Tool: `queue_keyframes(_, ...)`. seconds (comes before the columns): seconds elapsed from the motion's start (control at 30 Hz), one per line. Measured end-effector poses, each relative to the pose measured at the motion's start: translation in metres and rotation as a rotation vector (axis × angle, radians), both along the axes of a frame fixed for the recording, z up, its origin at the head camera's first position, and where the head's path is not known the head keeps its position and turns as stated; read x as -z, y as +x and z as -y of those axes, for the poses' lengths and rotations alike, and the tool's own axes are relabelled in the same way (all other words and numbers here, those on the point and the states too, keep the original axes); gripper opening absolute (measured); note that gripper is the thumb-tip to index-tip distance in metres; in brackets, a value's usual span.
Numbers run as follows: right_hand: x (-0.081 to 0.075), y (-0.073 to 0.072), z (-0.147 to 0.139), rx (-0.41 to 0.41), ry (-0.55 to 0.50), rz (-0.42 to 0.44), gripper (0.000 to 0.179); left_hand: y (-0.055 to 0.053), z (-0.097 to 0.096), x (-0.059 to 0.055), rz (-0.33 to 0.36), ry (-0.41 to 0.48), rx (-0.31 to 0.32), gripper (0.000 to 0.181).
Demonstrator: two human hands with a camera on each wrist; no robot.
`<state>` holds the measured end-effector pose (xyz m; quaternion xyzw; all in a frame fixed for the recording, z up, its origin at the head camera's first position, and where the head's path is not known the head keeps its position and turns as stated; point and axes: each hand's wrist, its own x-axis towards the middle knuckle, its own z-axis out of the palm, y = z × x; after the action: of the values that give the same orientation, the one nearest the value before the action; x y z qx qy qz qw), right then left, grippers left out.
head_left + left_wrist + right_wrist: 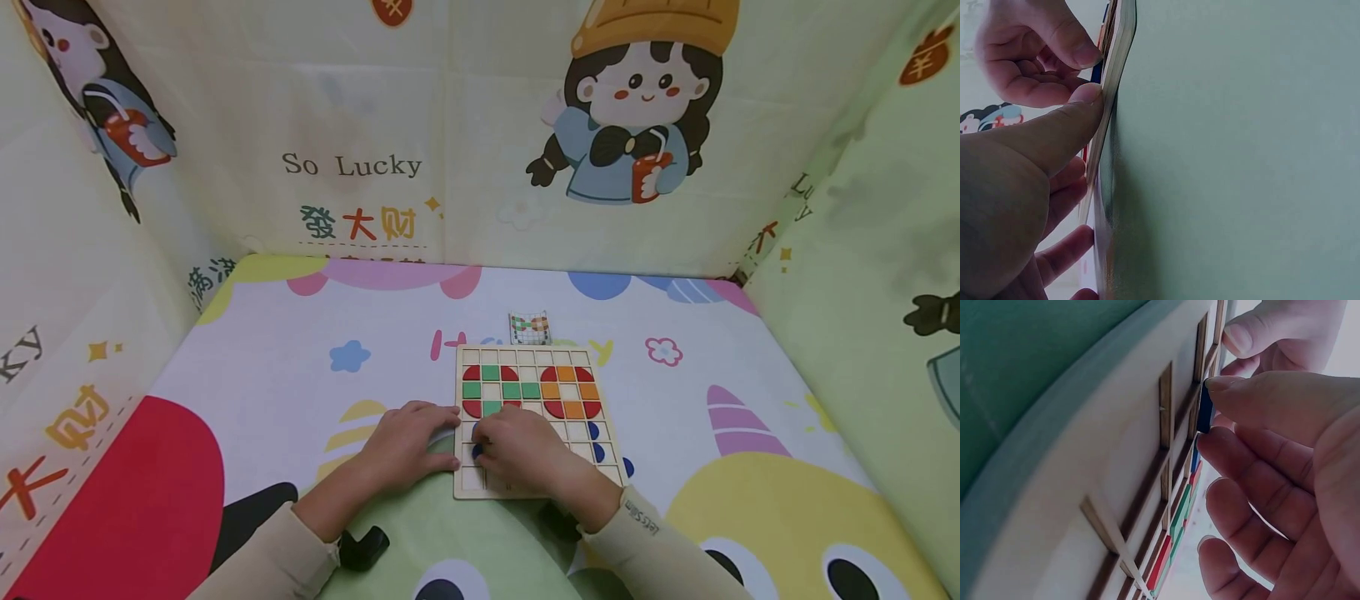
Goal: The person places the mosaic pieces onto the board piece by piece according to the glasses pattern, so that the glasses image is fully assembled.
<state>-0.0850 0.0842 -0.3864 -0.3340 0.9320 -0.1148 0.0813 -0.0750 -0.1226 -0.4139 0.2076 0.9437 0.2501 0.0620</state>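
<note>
A light wooden grid board (pixel 472 482) lies on the patterned cloth, its cells partly filled with red, green, orange and blue pieces. Over its lower left part, my right hand (pixel 525 450) pinches a dark blue piece (pixel 1205 406) between thumb and index finger, at a cell of the grid. The other right fingers curl loosely. My left hand (pixel 405 440) touches the board's left edge with spread thumb and fingers. Two blue pieces (pixel 597 452) sit near the right side of the grid. Another blue piece (pixel 628 467) lies just off the board's right edge.
A small pattern card (pixel 530 327) stands behind the board, showing a coloured grid. Printed cloth walls (pixel 480 167) rise at the back and sides. A black device part (pixel 363 550) sits by my left wrist.
</note>
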Motion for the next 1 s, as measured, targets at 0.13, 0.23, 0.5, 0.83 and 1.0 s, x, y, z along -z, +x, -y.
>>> queue_keyframes(0.13, 0.0002, -0.0002, 0.0004, -0.005, 0.008, 0.0, 0.024, 0.0001, 0.0, -0.0002, 0.004, -0.001, -0.002, 0.057)
queue_keyframes(0.23, -0.0003, -0.0003, 0.0002, -0.004, 0.007, 0.003, 0.024, 0.0003, -0.0001, -0.0002, 0.005, -0.003, -0.003, 0.057)
queue_keyframes(0.5, -0.0017, -0.0005, -0.0007, -0.02, 0.016, -0.013, 0.024, 0.0001, -0.0005, -0.0009, 0.006, -0.011, -0.005, 0.058)
queue_keyframes(0.83, -0.0041, -0.0022, -0.0019, -0.015, 0.032, 0.008, 0.028, -0.0001, 0.0, -0.0011, 0.006, -0.012, -0.004, 0.058)
queue_keyframes(1.0, -0.0081, -0.0034, -0.0064, 0.061, 0.019, 0.054, 0.029, 0.0002, 0.0004, -0.0009, 0.005, -0.008, 0.007, 0.056)
